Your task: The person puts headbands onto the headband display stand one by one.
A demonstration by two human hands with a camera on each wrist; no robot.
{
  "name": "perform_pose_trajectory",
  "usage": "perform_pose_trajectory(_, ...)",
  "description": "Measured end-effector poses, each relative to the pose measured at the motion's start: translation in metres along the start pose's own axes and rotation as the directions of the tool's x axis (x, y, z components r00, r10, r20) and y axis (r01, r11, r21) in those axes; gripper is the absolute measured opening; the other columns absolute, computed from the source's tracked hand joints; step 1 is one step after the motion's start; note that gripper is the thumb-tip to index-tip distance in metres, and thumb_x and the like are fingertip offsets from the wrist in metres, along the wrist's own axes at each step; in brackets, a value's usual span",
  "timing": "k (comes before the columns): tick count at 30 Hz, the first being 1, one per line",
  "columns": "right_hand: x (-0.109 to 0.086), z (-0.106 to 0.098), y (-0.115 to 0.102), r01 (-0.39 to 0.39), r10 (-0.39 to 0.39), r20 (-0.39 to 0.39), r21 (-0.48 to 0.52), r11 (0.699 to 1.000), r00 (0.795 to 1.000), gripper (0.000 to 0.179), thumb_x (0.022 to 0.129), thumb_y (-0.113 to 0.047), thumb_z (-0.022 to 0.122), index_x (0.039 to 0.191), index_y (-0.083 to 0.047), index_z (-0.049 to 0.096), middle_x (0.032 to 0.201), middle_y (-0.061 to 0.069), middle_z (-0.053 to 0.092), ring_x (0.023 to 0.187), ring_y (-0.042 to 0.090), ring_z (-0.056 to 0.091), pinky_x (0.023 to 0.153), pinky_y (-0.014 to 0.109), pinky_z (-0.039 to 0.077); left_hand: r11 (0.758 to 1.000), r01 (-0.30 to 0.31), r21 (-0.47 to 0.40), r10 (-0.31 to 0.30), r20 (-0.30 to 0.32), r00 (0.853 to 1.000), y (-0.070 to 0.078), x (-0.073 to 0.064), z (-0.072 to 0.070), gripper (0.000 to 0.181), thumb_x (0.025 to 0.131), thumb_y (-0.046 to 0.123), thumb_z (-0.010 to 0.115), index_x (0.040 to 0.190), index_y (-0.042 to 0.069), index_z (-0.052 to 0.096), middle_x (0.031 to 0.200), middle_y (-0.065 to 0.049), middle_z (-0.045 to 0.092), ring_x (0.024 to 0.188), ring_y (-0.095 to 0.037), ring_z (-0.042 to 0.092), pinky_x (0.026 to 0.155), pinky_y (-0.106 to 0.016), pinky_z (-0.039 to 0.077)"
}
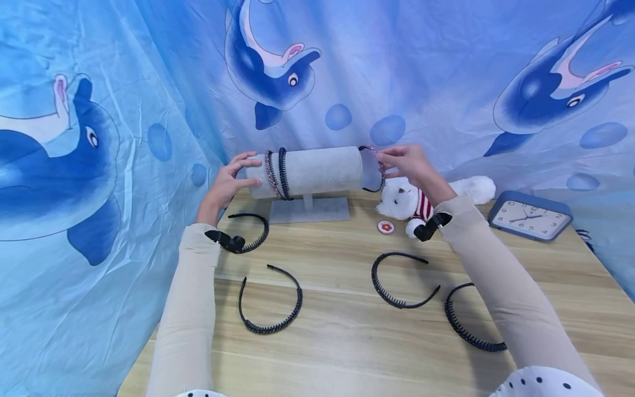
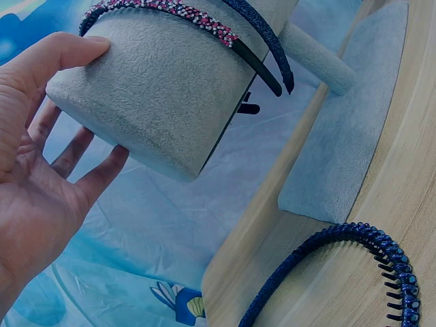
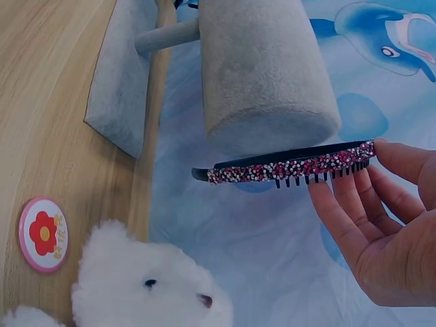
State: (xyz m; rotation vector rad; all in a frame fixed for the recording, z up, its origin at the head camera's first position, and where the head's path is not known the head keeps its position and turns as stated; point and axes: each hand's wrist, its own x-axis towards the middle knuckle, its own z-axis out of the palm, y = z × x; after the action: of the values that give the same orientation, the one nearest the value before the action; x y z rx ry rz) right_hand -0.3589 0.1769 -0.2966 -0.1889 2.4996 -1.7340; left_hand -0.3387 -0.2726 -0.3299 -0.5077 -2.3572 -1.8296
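Right hand [image 1: 409,162] pinches glittery headband [image 3: 272,170] between thumb and fingers, at roll's [image 1: 324,168] right end; contact unclear. Left hand [image 1: 227,182] grips left end, fingers spread. Tilted hoop could snag teeth on roll's edge; uneven push might slide or tip base [image 1: 310,211].

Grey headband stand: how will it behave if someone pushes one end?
The grey stand may tip if pushed down at an end: its bar looks longer than the base below. Rolling seems unlikely, since that base lies flat. The bar probably isn't slippery, judging by its matte, textured surface.
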Motion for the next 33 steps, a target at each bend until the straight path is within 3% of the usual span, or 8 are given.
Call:
perform_pose_trajectory(8, 0.013, 0.008, 0.000, -0.028, 0.028, -0.017, 0.007, 1.000, 0.999, 0.046, 0.099, -0.032, 0.067, 0.135, -0.004, 0.064, 0.130, 0.008, 0.063, 0.112, 0.023, 0.062, 0.098, 0.044, 0.059, 0.999, -0.032, 0.001, 0.032, -0.032, 0.999, -0.026, 0.011, -0.004, 0.046, 0.082, -0.007, 0.077, 0.126, 0.001, 0.068, 0.157, -0.005, 0.043, 0.153, -0.023, 0.027, 0.130, -0.047, 0.011)
perform_pose_trajectory(12, 0.016, 0.014, -0.004, -0.036, 0.036, -0.024, 0.016, 0.999, 0.999, 0.044, 0.099, -0.031, 0.067, 0.133, -0.003, 0.065, 0.127, 0.007, 0.063, 0.110, 0.023, 0.063, 0.098, 0.045, 0.058, 1.000, -0.027, -0.006, 0.027, -0.027, 0.999, -0.023, 0.010, -0.004, 0.046, 0.081, -0.009, 0.076, 0.126, -0.001, 0.068, 0.158, -0.008, 0.042, 0.153, -0.025, 0.026, 0.130, -0.048, 0.010)
perform_pose_trajectory(19, 0.023, 0.023, -0.008, -0.023, 0.025, -0.035, 0.057, 0.998, 0.999, 0.042, 0.098, -0.029, 0.069, 0.130, -0.001, 0.067, 0.118, 0.006, 0.065, 0.102, 0.021, 0.064, 0.098, 0.047, 0.058, 1.000, -0.005, -0.014, 0.005, 0.005, 1.000, -0.002, 0.002, 0.001, 0.045, 0.082, -0.009, 0.076, 0.126, -0.003, 0.067, 0.160, -0.013, 0.039, 0.154, -0.027, 0.024, 0.130, -0.050, 0.007)
perform_pose_trajectory(33, 0.025, 0.037, -0.017, -0.057, 0.059, -0.029, 0.070, 0.996, 0.998, 0.038, 0.099, -0.027, 0.068, 0.126, -0.002, 0.067, 0.112, 0.005, 0.065, 0.098, 0.020, 0.065, 0.096, 0.046, 0.059, 1.000, -0.005, -0.013, 0.005, 0.002, 1.000, -0.003, 0.000, -0.001, 0.045, 0.081, -0.007, 0.078, 0.124, -0.002, 0.068, 0.159, -0.011, 0.040, 0.154, -0.027, 0.024, 0.130, -0.049, 0.007)
